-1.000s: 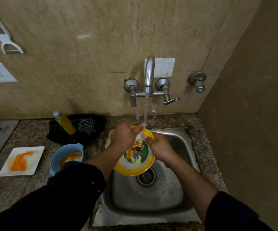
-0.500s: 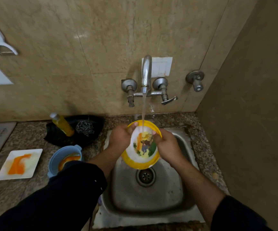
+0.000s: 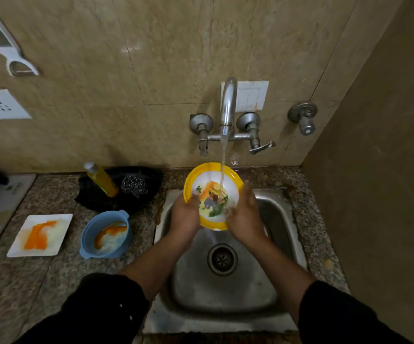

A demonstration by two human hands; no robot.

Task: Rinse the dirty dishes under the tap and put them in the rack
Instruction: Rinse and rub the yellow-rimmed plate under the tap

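Left hand (image 3: 185, 217): grips the left edge of the yellow-rimmed plate (image 3: 208, 184), thumb across its face.
Right hand (image 3: 244, 217): cups the right edge, fingers bent round it.
Plate: tilted up beneath the tap (image 3: 227, 105), apparently so the stream sheets down its picture into the sink (image 3: 225, 294).
Table (image 3: 52, 269): speckled stone; an orange-smeared blue bowl (image 3: 105, 234) and white square plate (image 3: 39, 234) wait left of the sink.
Room: beige tiled walls, corner alcove.

The yellow-rimmed plate (image 3: 206, 181) tilts under the running tap (image 3: 228, 105); orange-smeared blue bowl (image 3: 105, 234) and white square plate (image 3: 39, 234) lie leftward.
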